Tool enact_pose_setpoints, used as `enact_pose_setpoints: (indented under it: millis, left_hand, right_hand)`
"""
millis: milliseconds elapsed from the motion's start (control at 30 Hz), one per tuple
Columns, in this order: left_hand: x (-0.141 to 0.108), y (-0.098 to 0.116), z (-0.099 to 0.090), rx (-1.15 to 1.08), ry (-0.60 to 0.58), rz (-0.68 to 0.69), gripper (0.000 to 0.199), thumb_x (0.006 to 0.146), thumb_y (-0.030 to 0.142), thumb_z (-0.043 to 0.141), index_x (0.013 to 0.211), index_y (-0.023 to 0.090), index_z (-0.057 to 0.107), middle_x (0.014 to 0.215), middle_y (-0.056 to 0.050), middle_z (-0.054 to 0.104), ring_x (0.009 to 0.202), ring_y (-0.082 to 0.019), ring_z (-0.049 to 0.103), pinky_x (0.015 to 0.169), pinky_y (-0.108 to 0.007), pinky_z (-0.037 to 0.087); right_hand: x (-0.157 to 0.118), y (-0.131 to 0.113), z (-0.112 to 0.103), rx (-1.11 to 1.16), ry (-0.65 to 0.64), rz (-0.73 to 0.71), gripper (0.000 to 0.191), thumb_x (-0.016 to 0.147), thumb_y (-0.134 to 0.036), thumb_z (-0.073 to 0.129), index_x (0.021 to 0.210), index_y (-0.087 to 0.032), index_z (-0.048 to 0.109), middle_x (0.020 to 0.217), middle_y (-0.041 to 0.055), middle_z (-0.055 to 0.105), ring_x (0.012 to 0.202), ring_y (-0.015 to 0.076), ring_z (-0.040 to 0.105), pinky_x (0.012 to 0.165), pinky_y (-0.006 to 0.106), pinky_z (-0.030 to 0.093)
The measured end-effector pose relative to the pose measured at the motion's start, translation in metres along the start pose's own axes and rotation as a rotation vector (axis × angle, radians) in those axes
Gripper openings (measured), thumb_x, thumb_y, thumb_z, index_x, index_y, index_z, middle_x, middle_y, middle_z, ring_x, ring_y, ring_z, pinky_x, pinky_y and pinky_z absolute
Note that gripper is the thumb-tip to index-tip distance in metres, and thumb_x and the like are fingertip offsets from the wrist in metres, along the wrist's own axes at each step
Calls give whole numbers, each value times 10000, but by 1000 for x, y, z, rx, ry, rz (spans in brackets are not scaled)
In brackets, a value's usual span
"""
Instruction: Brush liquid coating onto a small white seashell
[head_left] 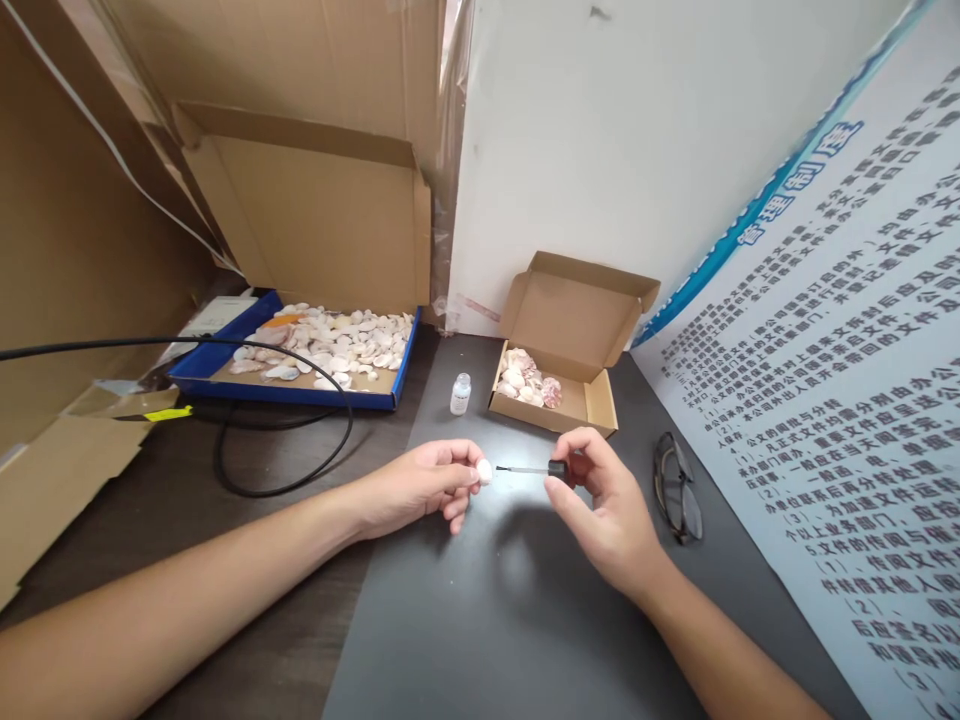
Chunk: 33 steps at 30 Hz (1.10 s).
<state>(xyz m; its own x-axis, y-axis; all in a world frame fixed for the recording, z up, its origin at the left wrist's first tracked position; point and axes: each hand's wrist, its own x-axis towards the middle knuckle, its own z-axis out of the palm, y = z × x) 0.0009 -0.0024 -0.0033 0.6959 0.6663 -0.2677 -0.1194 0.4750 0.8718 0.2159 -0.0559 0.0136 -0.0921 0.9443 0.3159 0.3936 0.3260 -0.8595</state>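
Observation:
Between thumb and forefinger, my left hand pinches a small white seashell above the dark table. My right hand grips the black cap of a thin brush applicator. The brush tip points left at the shell, with a narrow gap between them. Beyond my hands stands a small uncapped glass bottle with a pale label. To its right, a small open cardboard box holds several shells bunched on its left side.
A large blue-edged box full of shells lies at back left, lid raised. A black cable loops in front of it. Eyeglasses rest right of my right hand. A printed poster leans along the right side.

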Motion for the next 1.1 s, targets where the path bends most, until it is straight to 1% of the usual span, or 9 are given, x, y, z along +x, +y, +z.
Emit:
enact_pose_setpoints:
  millis: [100,267,400,567,700,767,900,1033,1100]
  left_hand:
    - [0,-1,-1,-3,-7,0,236,753,275,741,850,160,559,703,43,535,498,-51,432,533,-246,488]
    - [0,-1,-2,7,-14,3,228,764,271,734,850,161,554,697,44,530,505,-53,434,540,-250,484]
    - [0,-1,-2,14,-16,-5,234,767,274,736,856,163,550,701,45,530,510,-55,437,545,-252,482]
    - [-1,1,0,32,-14,-3,250,760,293,744,841,166,545,690,52,522,505,-55,435,548,-255,478]
    - [-1,2,0,35,-19,-10,267,763,312,750,842,171,538,642,71,489,495,-59,425,550,-257,473]
    - [-1,2,1,30,-23,-8,279,759,319,754,846,174,532,627,77,478,494,-61,423,550,-259,473]
    - [-1,1,0,34,-30,-7,292,746,313,764,839,178,522,620,83,474,490,-61,429,555,-261,477]
    - [-1,-1,-1,35,-40,2,283,756,305,760,842,182,521,617,85,471,488,-63,439,557,-263,481]
    - [0,-2,-2,36,-43,7,278,763,306,758,845,182,522,617,85,468,493,-65,442,560,-265,483]
  right_hand:
    - [0,-2,-1,44,-23,-4,100,840,-216,552,895,-230,470,710,-46,456,581,106,452,517,222,409]
    - [0,-4,0,-72,-29,36,131,799,-177,588,859,-224,481,710,-42,465,571,104,457,528,237,411]
    - [0,-4,0,27,-32,22,98,832,-212,556,904,-227,492,688,-46,450,568,112,454,516,235,414]
    - [0,-3,-1,-126,-24,-3,118,804,-172,590,895,-218,532,710,-35,481,574,110,477,533,241,420]
    - [0,-2,-3,-35,-15,-41,91,831,-197,557,904,-228,514,685,-42,475,572,115,472,542,241,441]
    - [0,-1,-2,-16,-42,-22,93,832,-198,554,908,-230,509,669,-48,462,563,115,467,531,238,439]
    - [0,1,1,-119,-39,30,135,799,-169,594,895,-224,515,696,-43,482,554,110,473,513,238,421]
    - [-2,0,-2,-134,-2,-41,116,824,-187,578,932,-221,554,741,-20,517,601,126,500,566,257,453]
    - [-2,0,-3,-116,-8,-67,104,839,-201,571,941,-220,572,743,-15,525,604,129,505,583,264,463]
